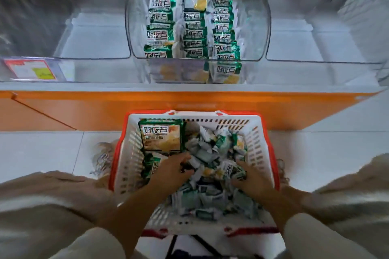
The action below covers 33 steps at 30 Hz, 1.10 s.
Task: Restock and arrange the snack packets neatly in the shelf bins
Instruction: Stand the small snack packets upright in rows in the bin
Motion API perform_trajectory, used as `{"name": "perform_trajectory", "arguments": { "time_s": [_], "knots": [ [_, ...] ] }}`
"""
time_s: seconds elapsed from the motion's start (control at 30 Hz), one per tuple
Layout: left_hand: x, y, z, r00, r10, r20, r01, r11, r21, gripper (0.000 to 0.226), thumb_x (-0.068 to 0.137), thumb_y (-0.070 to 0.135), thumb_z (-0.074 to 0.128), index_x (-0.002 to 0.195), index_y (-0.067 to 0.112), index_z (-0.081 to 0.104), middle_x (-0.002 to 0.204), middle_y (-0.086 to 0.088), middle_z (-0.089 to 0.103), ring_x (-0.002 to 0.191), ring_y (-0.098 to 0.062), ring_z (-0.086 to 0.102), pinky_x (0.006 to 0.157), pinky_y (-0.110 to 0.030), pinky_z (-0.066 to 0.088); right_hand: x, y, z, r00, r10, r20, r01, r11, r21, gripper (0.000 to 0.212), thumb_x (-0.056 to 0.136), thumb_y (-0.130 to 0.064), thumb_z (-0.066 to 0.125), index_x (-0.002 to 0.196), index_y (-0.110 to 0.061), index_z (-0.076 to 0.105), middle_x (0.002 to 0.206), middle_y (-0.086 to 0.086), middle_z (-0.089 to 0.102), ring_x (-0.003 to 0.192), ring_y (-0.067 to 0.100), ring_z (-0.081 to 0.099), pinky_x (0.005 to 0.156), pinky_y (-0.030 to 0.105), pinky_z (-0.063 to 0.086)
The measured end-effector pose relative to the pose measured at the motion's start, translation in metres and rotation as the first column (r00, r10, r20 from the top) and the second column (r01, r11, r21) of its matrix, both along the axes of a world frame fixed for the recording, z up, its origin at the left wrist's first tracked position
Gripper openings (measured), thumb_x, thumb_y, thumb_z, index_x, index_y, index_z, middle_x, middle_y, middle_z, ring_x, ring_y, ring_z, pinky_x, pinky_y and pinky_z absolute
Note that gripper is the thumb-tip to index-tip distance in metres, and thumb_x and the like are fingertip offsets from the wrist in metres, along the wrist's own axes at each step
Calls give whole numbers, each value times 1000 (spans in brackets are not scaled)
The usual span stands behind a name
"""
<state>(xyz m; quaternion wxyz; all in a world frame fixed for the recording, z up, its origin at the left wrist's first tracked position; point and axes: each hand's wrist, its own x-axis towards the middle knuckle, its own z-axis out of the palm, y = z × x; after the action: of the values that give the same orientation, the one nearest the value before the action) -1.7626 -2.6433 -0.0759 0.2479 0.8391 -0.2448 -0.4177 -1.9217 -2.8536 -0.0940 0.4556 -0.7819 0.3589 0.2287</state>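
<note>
Green packets (207,154) in basket (115,166) and middle bin (266,27)

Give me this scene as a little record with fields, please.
left hand: in the basket, on the small packets, grip unclear
right hand: in the basket, among the small packets
basket: white, red rim, on the floor below the shelf
large bag: green, at basket's back left
middle bin: clear, three rows of green packets

Reads 好吃点 on the green-and-white snack packets (161,2) in the clear bin (267,33) at twelve o'clock. Repeats, larger, on the big bag (161,137) at eleven o'clock inside the basket (255,130). Too blurred to read on the red-edged price label (31,69) at ten o'clock.
</note>
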Motion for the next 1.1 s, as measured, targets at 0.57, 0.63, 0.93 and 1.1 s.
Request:
{"name": "perform_trajectory", "arguments": {
  "time_s": [0.57,0.63,0.93,1.1],
  "knots": [
    [-23,-41,-75,999,-25,-23,27,993,112,39,99,25,57,137,23,52,136,-11,37,113,-29,56,95,-29,44,18,-1,-62,997,-43,-63,37,995,-94,39,81,-35,75,111,-26,51,129,5,40,113,26,53,97,41,47],
    [-24,-39,-74,1000,17,-20,-16,997,79,34,98,19,59,132,21,58,129,-10,41,110,-26,56,89,-22,41,15,-7,-57,996,-49,-71,51,998,27,42,81,-27,77,113,-24,51,122,-1,45,118,23,52,95,35,47],
    [-17,-22,-60,966,227,-122,-233,972,-35,28,99,29,58,126,21,62,118,-1,59,97,-18,57,84,-27,49,19,8,-41,983,107,-152,-80,982,170,79,86,-23,73,150,-23,28,156,4,29,132,25,44,93,25,44],
    [-9,-13,-42,946,315,-73,-317,948,-25,34,103,40,42,128,17,50,85,-2,59,65,-17,57,49,-19,38,27,15,-30,994,-94,-49,103,968,228,57,82,-12,76,133,-19,51,142,8,47,117,22,52,82,24,47]
  ]
}}
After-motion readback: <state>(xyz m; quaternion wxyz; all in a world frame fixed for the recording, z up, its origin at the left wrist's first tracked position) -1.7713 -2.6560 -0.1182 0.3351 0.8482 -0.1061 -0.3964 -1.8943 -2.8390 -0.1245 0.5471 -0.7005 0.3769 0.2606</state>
